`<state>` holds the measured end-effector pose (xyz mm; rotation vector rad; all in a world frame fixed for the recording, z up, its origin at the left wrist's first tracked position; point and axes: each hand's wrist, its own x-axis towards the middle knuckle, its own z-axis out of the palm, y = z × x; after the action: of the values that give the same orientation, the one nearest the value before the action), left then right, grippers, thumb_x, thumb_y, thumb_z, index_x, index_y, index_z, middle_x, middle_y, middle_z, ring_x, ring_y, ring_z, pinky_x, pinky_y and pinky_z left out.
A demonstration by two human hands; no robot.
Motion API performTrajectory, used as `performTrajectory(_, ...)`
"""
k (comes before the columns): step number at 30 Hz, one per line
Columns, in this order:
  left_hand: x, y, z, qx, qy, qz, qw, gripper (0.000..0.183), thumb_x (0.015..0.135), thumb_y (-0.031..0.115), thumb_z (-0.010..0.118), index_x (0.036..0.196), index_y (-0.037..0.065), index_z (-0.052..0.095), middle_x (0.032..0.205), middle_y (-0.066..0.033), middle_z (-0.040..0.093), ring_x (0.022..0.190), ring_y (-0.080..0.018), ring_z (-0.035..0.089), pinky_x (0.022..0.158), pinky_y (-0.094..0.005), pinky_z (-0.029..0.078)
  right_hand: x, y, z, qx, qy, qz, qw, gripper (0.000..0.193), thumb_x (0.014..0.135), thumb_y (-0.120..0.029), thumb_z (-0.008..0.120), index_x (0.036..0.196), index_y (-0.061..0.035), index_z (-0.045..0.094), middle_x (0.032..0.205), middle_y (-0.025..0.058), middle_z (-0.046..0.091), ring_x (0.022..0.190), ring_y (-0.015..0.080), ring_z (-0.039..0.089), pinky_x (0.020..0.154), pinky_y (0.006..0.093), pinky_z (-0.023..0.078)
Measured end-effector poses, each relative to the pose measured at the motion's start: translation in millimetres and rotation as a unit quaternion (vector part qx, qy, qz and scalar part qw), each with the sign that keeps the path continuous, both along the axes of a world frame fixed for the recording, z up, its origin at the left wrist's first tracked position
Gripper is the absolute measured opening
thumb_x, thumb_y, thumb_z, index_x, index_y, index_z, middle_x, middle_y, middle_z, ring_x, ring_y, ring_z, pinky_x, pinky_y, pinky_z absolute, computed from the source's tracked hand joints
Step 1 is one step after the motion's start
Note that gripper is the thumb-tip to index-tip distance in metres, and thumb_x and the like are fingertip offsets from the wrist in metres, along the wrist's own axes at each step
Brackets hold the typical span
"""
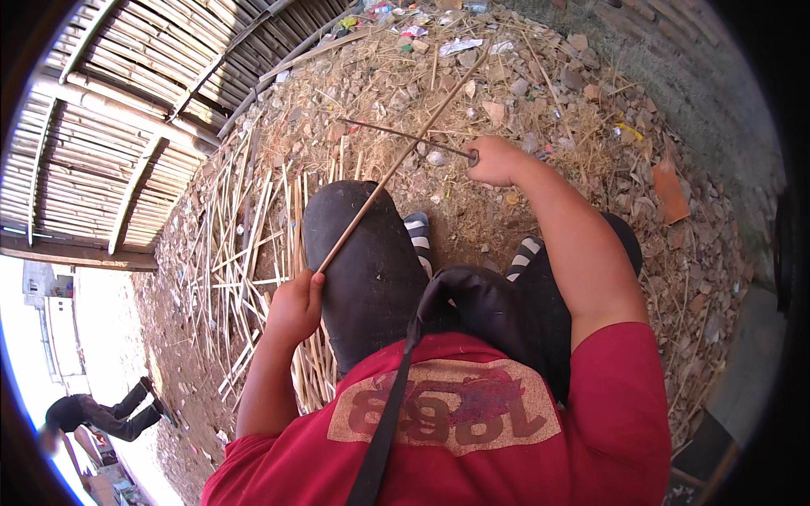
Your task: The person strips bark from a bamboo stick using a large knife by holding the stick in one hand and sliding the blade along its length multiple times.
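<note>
Left hand (pixel 294 309) grips near end of long brown wooden stick (pixel 386 178) slanting forward-right; right hand (pixel 496 161) grips slender dark metal tool (pixel 380 128) crossing it.

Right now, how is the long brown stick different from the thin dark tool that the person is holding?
The long brown stick is longer than the thin dark tool. The stick is lighter brown; the tool looks darker. The stick slants up and rightward from the left hand, while the tool points left from the right hand. Both are narrow, and they cross in the picture; whether they touch is hard to tell.
</note>
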<state>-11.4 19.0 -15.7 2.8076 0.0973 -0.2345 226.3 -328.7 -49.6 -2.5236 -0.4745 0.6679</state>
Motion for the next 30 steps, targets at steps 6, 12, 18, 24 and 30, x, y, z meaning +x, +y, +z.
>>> performTrajectory(6, -4, -2, 11, 0.006, 0.016, 0.015, 1.000, 0.040, 0.106, 0.031, 0.044, 0.086, -0.002, 0.055, 0.075, -0.0287, 0.062, 0.076, -0.0508, 0.060, 0.069, -0.0569, 0.046, -27, 24, 27, -0.029, -0.115, 0.081, 0.990, 0.037, 0.074, -0.014, 0.064, 0.109, -0.0049, 0.072, 0.095, 0.0202, 0.071, 0.094, 0.0345, 0.069, 0.083, 0.0439, 0.055)
performTrajectory(12, -1, -2, 7, 0.017, 0.004, 0.022, 1.000, 0.040, 0.106, 0.032, 0.043, 0.087, -0.001, 0.055, 0.076, -0.0281, 0.062, 0.078, -0.0510, 0.061, 0.070, -0.0565, 0.047, 24, -26, -21, 0.041, -0.053, -0.139, 0.988, 0.032, 0.075, -0.016, 0.064, 0.104, -0.0072, 0.071, 0.096, 0.0181, 0.071, 0.096, 0.0368, 0.068, 0.084, 0.0459, 0.054)
performTrajectory(18, 0, 6, 2, -0.026, 0.029, 0.016, 0.999, 0.041, 0.106, 0.033, 0.044, 0.086, -0.001, 0.056, 0.076, -0.0290, 0.062, 0.076, -0.0507, 0.060, 0.069, -0.0549, 0.046, -28, 20, 28, -0.044, -0.107, 0.085, 0.990, 0.044, 0.073, -0.015, 0.063, 0.115, -0.0059, 0.070, 0.101, 0.0210, 0.071, 0.096, 0.0360, 0.069, 0.084, 0.0447, 0.055)
performTrajectory(24, 6, 4, 19, -0.063, 0.052, 0.029, 0.996, 0.044, 0.106, 0.035, 0.044, 0.086, -0.002, 0.057, 0.073, -0.0271, 0.061, 0.073, -0.0484, 0.061, 0.067, -0.0514, 0.047, 0, -4, -14, 0.009, -0.083, 0.025, 0.996, 0.038, 0.071, -0.016, 0.066, 0.108, -0.0073, 0.071, 0.093, 0.0192, 0.071, 0.092, 0.0363, 0.069, 0.080, 0.0459, 0.055)
performTrajectory(30, 4, 10, 4, -0.042, 0.040, 0.015, 0.998, 0.043, 0.106, 0.034, 0.044, 0.087, -0.002, 0.058, 0.074, -0.0278, 0.061, 0.073, -0.0493, 0.060, 0.067, -0.0516, 0.047, -23, 17, 19, -0.043, -0.128, 0.073, 0.988, 0.028, 0.074, -0.016, 0.064, 0.100, -0.0098, 0.071, 0.097, 0.0157, 0.071, 0.095, 0.0347, 0.068, 0.082, 0.0463, 0.054)
